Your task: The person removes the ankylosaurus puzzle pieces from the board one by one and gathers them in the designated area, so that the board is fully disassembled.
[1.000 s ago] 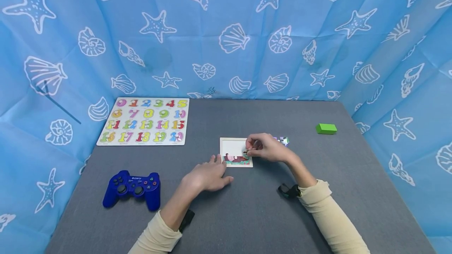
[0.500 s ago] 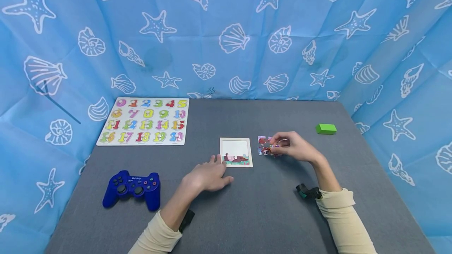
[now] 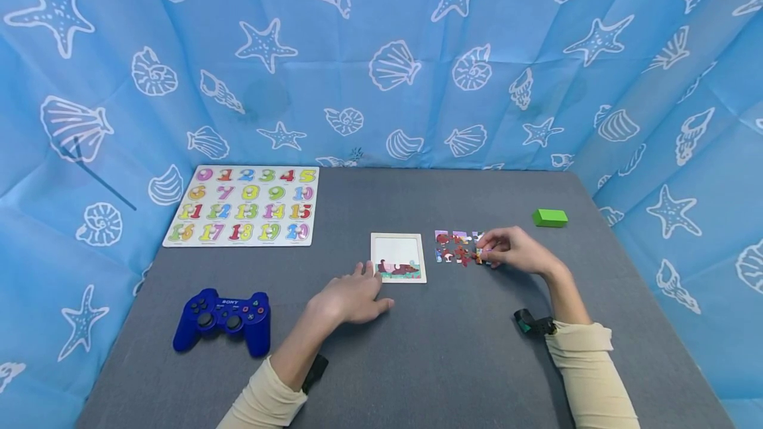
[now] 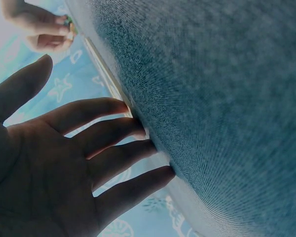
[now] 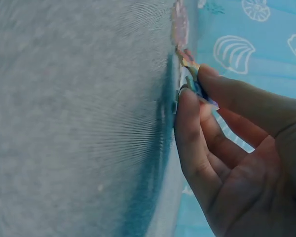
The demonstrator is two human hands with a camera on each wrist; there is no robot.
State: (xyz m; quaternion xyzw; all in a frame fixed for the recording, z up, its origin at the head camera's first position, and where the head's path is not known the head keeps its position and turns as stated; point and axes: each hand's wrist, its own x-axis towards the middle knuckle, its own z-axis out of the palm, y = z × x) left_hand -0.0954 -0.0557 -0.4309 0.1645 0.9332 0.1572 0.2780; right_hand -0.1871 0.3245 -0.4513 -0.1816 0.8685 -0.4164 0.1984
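A small square puzzle tray [image 3: 424, 258] with a pale rim lies mid-table; pink, brown and teal jigsaw pieces [image 3: 398, 269] fill its bottom strip. My left hand [image 3: 348, 294] rests at the tray's lower left, fingers extended and touching its edge. In the left wrist view those fingers [image 4: 123, 154] look straight and spread. To the tray's right, several loose jigsaw pieces [image 3: 451, 248] lie grouped in two rows. My right hand [image 3: 517, 250], at the right end of this group, pinches a multicoloured jigsaw piece [image 5: 196, 85] between thumb and index finger. Some pieces beneath it are hidden.
A number puzzle board [image 3: 241, 206] lies at the back left. Nearer on the left is a blue game controller [image 3: 224, 320]. A green block [image 3: 550, 218] sits at the back right. Blue shell-print curtain [image 3: 381, 58] closes off the back and sides.
My right hand has moved right, from the tray's right edge to the far end of the loose pieces, uncovering several of them. The left hand has stayed in place.
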